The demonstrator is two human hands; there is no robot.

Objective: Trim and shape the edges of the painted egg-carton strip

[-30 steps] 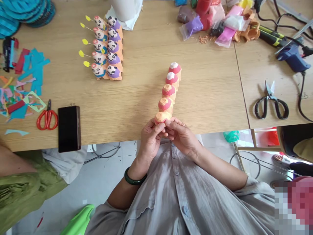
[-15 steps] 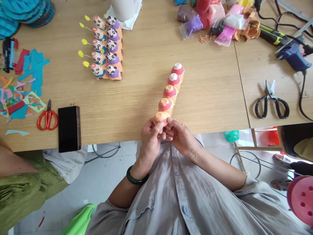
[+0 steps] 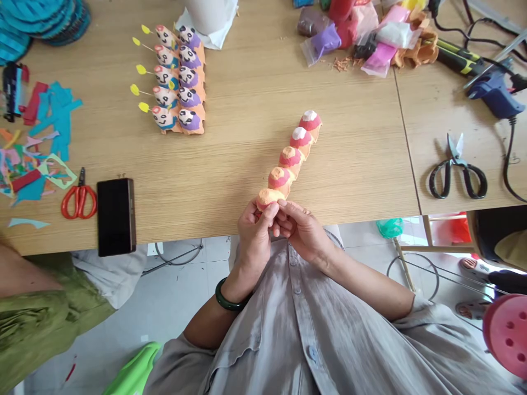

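A strip of egg-carton cups (image 3: 290, 159), painted orange with pink and white tops, lies on the wooden table (image 3: 247, 109) and slants away to the upper right. My left hand (image 3: 255, 236) and my right hand (image 3: 302, 230) are both closed on its near end at the table's front edge, fingers pinching the nearest orange cup. A dark green bangle sits on my left wrist.
A finished carton of panda and pink faces (image 3: 177, 79) stands far left. A black phone (image 3: 116, 215), red scissors (image 3: 79, 196) and paper scraps lie left. Black scissors (image 3: 456, 175), a blue glue gun (image 3: 492, 90) and clay bags (image 3: 362, 33) lie right. A person in green sits at left.
The far end of the cup strip has swung to the right, so it slants more. My hands stayed on its near end.
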